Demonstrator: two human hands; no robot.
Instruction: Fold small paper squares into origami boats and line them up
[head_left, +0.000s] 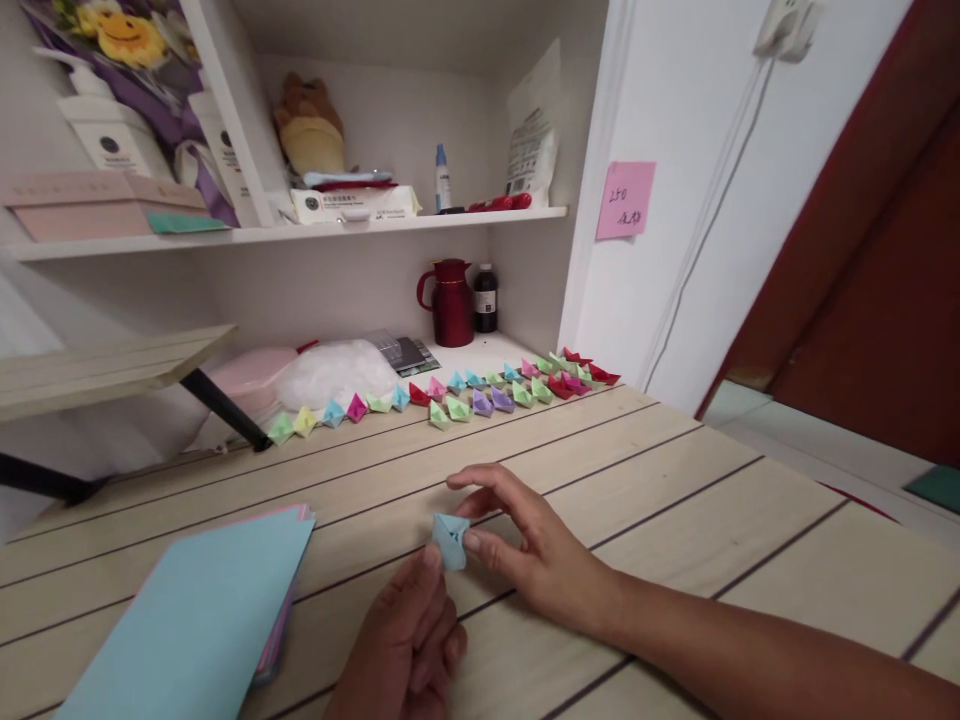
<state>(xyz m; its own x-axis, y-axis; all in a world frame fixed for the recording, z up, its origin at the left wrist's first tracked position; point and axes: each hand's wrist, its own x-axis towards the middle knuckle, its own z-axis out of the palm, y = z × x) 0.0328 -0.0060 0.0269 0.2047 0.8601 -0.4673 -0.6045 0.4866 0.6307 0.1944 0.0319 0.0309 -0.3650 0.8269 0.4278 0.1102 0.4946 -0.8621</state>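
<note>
A small piece of folded light-blue paper (451, 545) is held just above the wooden table, between my two hands. My left hand (409, 635) pinches its lower left corner between thumb and fingers. On the right side, the thumb of my right hand (536, 550) presses against the paper's edge, its fingers curved behind and above. The far contact of the right fingers is hidden behind the paper. Beyond the hands, several small folded paper boats (482, 402) in many colours stand in rows along the table's back edge.
To the left lies a stack of coloured paper (195, 610), light blue on top. A black-legged wooden stand (112, 370) is at the back left. Behind the boats are a white plastic bag (337, 372), a dark red jug (452, 305) and a dark bottle (486, 300).
</note>
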